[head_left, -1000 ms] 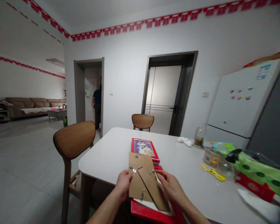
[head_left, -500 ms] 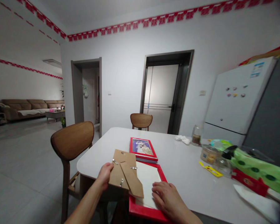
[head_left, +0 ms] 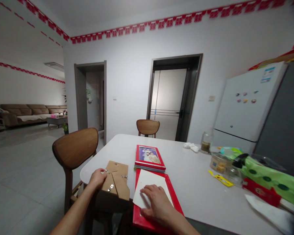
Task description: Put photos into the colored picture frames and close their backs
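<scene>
My left hand (head_left: 98, 179) grips the left edge of a brown backing board (head_left: 117, 179) with metal clips and a stand flap, over the table's near left edge. A red frame (head_left: 172, 191) lies at the near edge, with a white sheet (head_left: 147, 179) on it, slightly turned. My right hand (head_left: 155, 200) rests on that sheet with its fingers apart. Behind, a red-framed photo (head_left: 149, 156) lies face up on top of another frame.
On the white table (head_left: 191, 182) to the right are a yellow tool (head_left: 221, 179), a food container (head_left: 219, 163), a glass jar (head_left: 205, 143), tissue (head_left: 191, 147) and a green bag (head_left: 271, 176). Wooden chairs stand at the left (head_left: 75, 148) and behind (head_left: 148, 127).
My left hand has moved left with the backing board, off the red frame. My right hand has shifted left onto the white sheet, which now sits turned and further left.
</scene>
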### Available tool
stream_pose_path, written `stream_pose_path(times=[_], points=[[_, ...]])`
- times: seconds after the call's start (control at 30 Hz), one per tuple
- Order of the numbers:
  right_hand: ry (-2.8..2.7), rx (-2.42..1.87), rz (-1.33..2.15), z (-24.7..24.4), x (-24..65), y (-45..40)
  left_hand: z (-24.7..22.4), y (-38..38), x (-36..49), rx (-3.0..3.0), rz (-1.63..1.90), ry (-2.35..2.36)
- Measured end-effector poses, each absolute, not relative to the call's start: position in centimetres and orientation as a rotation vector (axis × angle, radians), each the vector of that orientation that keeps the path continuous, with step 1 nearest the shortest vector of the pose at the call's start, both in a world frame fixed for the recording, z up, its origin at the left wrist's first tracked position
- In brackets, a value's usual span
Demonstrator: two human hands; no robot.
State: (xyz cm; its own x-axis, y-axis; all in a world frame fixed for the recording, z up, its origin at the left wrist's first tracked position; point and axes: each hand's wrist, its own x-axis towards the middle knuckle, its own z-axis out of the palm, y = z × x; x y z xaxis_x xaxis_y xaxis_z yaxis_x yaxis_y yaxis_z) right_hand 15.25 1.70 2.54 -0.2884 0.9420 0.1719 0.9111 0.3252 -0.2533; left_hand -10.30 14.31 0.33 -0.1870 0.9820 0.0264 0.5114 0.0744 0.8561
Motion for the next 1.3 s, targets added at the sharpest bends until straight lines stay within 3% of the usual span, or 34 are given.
stream_pose_path(times=[0.17, 0.33, 0.5, 1.07, 1.3], points=[[-2.314, -1.726, 0.125, 2.3, 16.0, 1.0, 1.8, 11.5, -8.3, 1.803, 1.015, 1.774], [-2.237, -1.714, 0.128, 1.9, 17.4, 0.2, 2.3, 5.7, -2.1, 2.152, 0.969, 1.378], [-2.289, -1.758, 0.055, 0.9, 17.2, 1.6, 1.6, 2.0, 1.5, 2.22, 0.661, 1.17], [-2.41, -1.744, -0.099, 0.9, 16.9, 1.7, 0.1, 1.5, 0.9, 2.385, 0.425, 1.128], [-2.387, -1.738, 0.098, 1.5, 16.8, -0.2, 1.0, 1.1, 1.3, 2.505, 0.419, 1.082]])
